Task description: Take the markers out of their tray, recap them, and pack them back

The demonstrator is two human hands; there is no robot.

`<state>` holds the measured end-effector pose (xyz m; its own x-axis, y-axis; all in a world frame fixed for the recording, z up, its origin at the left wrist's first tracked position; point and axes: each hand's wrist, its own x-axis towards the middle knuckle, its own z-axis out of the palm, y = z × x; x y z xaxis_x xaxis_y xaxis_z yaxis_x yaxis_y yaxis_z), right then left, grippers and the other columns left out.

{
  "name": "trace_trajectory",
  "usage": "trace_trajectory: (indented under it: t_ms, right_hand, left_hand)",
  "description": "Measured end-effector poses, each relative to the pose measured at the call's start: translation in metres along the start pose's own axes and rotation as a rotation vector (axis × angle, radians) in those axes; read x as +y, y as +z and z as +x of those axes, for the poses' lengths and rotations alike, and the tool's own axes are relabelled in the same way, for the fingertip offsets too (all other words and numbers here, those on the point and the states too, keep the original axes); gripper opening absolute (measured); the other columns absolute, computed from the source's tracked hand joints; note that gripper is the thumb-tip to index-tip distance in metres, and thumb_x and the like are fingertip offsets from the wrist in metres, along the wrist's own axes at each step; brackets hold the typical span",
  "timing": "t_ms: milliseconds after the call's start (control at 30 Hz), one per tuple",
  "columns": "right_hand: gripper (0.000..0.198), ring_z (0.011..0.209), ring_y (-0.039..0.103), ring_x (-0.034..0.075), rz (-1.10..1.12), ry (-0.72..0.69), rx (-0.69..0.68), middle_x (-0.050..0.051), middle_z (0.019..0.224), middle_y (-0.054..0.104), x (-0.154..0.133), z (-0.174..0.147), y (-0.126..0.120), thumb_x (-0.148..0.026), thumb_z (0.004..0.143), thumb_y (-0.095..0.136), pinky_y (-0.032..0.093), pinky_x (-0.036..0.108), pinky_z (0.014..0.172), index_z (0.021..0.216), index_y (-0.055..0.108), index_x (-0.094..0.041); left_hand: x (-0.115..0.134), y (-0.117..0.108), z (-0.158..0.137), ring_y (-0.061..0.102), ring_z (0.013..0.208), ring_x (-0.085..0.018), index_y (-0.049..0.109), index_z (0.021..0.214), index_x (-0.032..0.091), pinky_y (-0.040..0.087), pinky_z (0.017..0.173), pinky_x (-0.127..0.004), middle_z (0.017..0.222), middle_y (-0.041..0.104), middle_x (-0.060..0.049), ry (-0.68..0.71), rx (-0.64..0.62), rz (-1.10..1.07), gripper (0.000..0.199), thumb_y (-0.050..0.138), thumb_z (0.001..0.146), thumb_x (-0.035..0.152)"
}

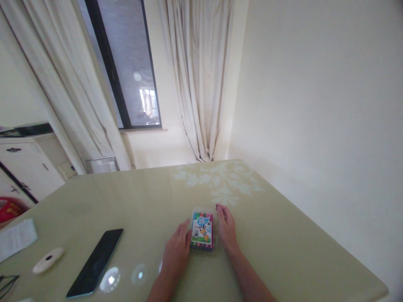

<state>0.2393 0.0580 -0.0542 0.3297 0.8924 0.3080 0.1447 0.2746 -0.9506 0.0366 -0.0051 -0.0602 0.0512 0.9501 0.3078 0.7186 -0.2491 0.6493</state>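
Note:
A small clear plastic case of coloured pens or crayons lies on the table in front of me, its label with a cartoon animal facing up. My left hand is against the case's left side, thumb along the edge and fingers bent, partly hidden. On the opposite side, my right hand has its fingers curled in, with the thumb and fingertips at the upper right corner of the case. A clear tab sticks out from the case's right edge, near the right palm.
The pale green table has a floral pattern at its far end. To the left lie a black phone, a whitish oval object, a folded white sheet and part of some glasses. A wall borders the right side; curtains hang beyond.

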Motion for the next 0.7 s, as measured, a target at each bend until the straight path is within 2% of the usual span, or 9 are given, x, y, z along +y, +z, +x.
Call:
trace_trajectory:
  t_ms: [67,133,200,267,400,467,600,700]
  right_hand:
    - [0.041,0.095,0.071,0.025,-0.012,0.012,-0.046,0.008,0.105,0.076,-0.0016,-0.0027,0.0015,-0.056,0.095,0.055,0.057,0.035,0.084,0.109,0.072,-0.022]
    - [0.042,0.089,0.072,0.024,-0.007,0.036,-0.078,0.008,0.104,0.076,-0.0027,-0.005,0.0027,-0.057,0.095,0.055,0.057,0.034,0.079,0.113,0.071,-0.022]
    - [0.043,0.089,0.072,0.024,0.004,0.05,-0.076,0.008,0.105,0.076,-0.0029,-0.006,0.0031,-0.057,0.095,0.056,0.057,0.034,0.079,0.113,0.07,-0.021]
    - [0.042,0.095,0.071,0.024,0.003,0.042,-0.051,0.009,0.108,0.075,-0.002,-0.0059,0.0029,-0.056,0.095,0.055,0.056,0.035,0.083,0.112,0.071,-0.021]
    - [0.043,0.113,0.066,0.025,-0.024,0.004,0.057,0.011,0.122,0.071,-0.0001,-0.0048,0.0018,-0.055,0.098,0.05,0.053,0.036,0.093,0.118,0.067,-0.021]
    - [0.045,0.119,0.063,0.025,-0.035,-0.006,0.091,0.013,0.128,0.068,-0.0003,-0.0053,0.0021,-0.054,0.1,0.048,0.052,0.036,0.094,0.124,0.064,-0.02]
    - [0.044,0.111,0.066,0.026,-0.07,-0.023,-0.005,0.014,0.132,0.065,0.0011,-0.0078,0.005,-0.047,0.096,0.055,0.055,0.038,0.092,0.13,0.059,-0.02]
    - [0.043,0.107,0.067,0.026,-0.157,-0.053,-0.119,0.013,0.129,0.066,0.0061,-0.0072,0.0048,-0.035,0.09,0.06,0.054,0.041,0.096,0.13,0.059,-0.019]
  left_hand:
    - [-0.0009,-0.0014,-0.0006,0.064,0.12,-0.029,0.055,0.143,0.023,0.05,0.103,-0.047,0.135,0.067,-0.013,0.04,-0.047,-0.005,0.05,0.045,0.1,0.048]
    - [-0.0002,-0.0036,-0.0017,0.057,0.129,-0.034,0.051,0.147,0.023,0.044,0.11,-0.05,0.143,0.061,-0.015,0.124,-0.118,0.024,0.072,0.066,0.086,0.058]
    - [0.0022,-0.0055,-0.0024,0.052,0.133,-0.037,0.048,0.15,0.022,0.039,0.113,-0.051,0.149,0.056,-0.015,0.147,-0.153,0.068,0.092,0.079,0.072,0.06]
    - [0.0048,-0.0067,-0.0022,0.054,0.13,-0.037,0.05,0.149,0.022,0.04,0.112,-0.05,0.147,0.058,-0.015,0.118,-0.16,0.09,0.094,0.082,0.069,0.058]
    - [0.0053,-0.0081,-0.0005,0.062,0.119,-0.036,0.058,0.142,0.023,0.046,0.105,-0.049,0.132,0.069,-0.014,0.071,-0.145,0.05,0.082,0.079,0.072,0.059]
    - [0.0032,-0.0083,-0.0009,0.065,0.115,-0.035,0.058,0.142,0.022,0.048,0.102,-0.049,0.126,0.072,-0.015,0.042,-0.131,0.01,0.075,0.072,0.079,0.062]
    - [0.0011,-0.0076,-0.0041,0.07,0.107,-0.031,0.041,0.154,0.019,0.051,0.097,-0.046,0.12,0.074,-0.015,-0.002,-0.083,-0.074,0.065,0.043,0.099,0.054]
    - [0.0033,-0.0083,-0.0033,0.07,0.109,-0.031,0.028,0.16,0.015,0.052,0.095,-0.045,0.131,0.068,-0.018,-0.116,0.041,-0.115,0.067,0.034,0.103,0.05]
